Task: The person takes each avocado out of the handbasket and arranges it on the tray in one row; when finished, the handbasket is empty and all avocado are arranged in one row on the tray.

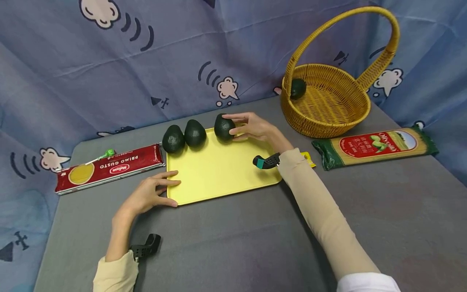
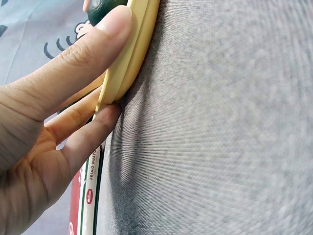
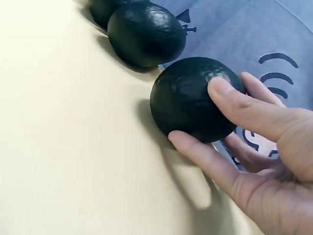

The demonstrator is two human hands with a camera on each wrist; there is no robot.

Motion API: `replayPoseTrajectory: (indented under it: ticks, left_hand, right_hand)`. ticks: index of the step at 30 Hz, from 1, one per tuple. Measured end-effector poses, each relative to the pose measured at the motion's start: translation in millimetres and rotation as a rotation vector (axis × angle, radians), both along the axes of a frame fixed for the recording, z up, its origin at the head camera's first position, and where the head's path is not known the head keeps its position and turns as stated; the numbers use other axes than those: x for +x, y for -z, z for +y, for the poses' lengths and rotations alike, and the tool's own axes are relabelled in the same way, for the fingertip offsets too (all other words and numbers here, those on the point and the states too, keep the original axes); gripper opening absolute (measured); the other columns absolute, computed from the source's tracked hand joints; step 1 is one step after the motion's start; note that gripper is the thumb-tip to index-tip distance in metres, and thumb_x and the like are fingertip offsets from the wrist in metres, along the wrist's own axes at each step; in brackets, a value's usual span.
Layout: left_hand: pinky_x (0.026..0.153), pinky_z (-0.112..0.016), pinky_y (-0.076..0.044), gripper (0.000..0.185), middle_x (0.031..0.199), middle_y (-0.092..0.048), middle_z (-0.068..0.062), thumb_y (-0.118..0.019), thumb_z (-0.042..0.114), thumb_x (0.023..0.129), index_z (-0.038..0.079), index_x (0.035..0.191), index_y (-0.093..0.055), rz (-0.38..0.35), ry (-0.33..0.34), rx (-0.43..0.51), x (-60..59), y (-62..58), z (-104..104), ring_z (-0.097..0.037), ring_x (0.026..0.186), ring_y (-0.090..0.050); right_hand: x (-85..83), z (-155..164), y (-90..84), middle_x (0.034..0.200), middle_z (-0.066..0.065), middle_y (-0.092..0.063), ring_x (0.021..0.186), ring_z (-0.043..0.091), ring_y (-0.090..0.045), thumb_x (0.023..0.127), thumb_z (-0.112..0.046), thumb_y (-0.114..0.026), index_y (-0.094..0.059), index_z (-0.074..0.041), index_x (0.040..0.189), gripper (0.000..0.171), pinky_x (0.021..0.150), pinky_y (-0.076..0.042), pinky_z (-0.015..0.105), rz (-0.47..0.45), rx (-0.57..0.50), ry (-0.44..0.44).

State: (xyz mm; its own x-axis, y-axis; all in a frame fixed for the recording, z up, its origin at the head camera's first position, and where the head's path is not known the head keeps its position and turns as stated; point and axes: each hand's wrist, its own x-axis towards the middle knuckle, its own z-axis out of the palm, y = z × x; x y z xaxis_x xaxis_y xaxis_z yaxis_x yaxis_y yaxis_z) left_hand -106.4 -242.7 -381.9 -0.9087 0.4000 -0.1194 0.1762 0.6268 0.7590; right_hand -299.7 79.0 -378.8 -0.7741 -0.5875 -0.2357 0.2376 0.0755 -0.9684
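My right hand (image 1: 254,126) grips a dark green avocado (image 1: 223,128) at the far edge of the yellow tray (image 1: 219,170). In the right wrist view the thumb lies across this avocado (image 3: 193,98), with fingers around its other sides. Two more avocados, one (image 1: 195,133) beside the other (image 1: 173,140), sit at the tray's far left corner. At the tray's near left corner my left hand (image 1: 147,194) holds the edge. The left wrist view has its thumb (image 2: 115,22) along the tray rim (image 2: 129,58) and a fingertip at the rim's underside.
A wicker basket (image 1: 321,129) with a tall handle stands at the back right, one avocado (image 1: 298,88) inside. Right of the tray lies a spaghetti bag (image 1: 377,145); left, a red spaghetti pack (image 1: 111,168) with a green-tipped stick (image 1: 108,153) on it. Behind hangs a blue curtain (image 1: 175,61).
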Motion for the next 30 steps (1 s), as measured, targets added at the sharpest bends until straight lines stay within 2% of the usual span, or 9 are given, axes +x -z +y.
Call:
replayPoseTrajectory:
  ticks: [6, 10, 22, 30]
  left_hand:
    - [0.095, -0.040, -0.048, 0.058, 0.143, -0.044, -0.021, -0.085, 0.013, 0.070, -0.005, 0.121, -0.064, -0.001, -0.001, -0.011, -1.4, -2.4, 0, -0.038, 0.133, -0.037]
    - [0.095, -0.040, -0.049, 0.057, 0.142, -0.045, -0.020, -0.085, 0.014, 0.070, -0.004, 0.121, -0.065, 0.013, 0.003, -0.025, -0.8, -1.4, 1, -0.038, 0.133, -0.038]
    - [0.096, -0.041, -0.048, 0.058, 0.143, -0.044, -0.021, -0.085, 0.012, 0.070, -0.005, 0.121, -0.064, -0.002, -0.005, -0.003, 0.6, -1.4, 1, -0.038, 0.133, -0.037]
    - [0.096, -0.041, -0.048, 0.058, 0.143, -0.044, -0.021, -0.084, 0.013, 0.070, -0.004, 0.122, -0.064, -0.002, 0.001, 0.004, 0.7, 0.6, 0, -0.038, 0.134, -0.037]
  right_hand:
    - [-2.1, -12, 0.3, 0.146, 0.013, -0.039, 0.116, 0.034, -0.054, 0.087, 0.014, -0.060, -0.047, -0.007, 0.142, 0.061, 0.090, -0.052, 0.050, 0.002, -0.026, -0.012]
    - [0.4, -19, 1.1, 0.149, 0.013, -0.035, 0.116, 0.032, -0.055, 0.087, 0.015, -0.059, -0.046, -0.006, 0.143, 0.061, 0.091, -0.051, 0.051, 0.002, -0.038, -0.012]
    - [2.9, -20, 0.3, 0.152, 0.015, -0.030, 0.128, 0.034, -0.045, 0.086, 0.015, -0.060, -0.045, -0.007, 0.144, 0.063, 0.089, -0.052, 0.051, -0.003, -0.045, 0.011]
    - [3.7, -16, -1.9, 0.151, 0.016, -0.030, 0.129, 0.034, -0.044, 0.087, 0.015, -0.059, -0.044, -0.006, 0.144, 0.062, 0.091, -0.050, 0.052, -0.003, -0.051, 0.011]
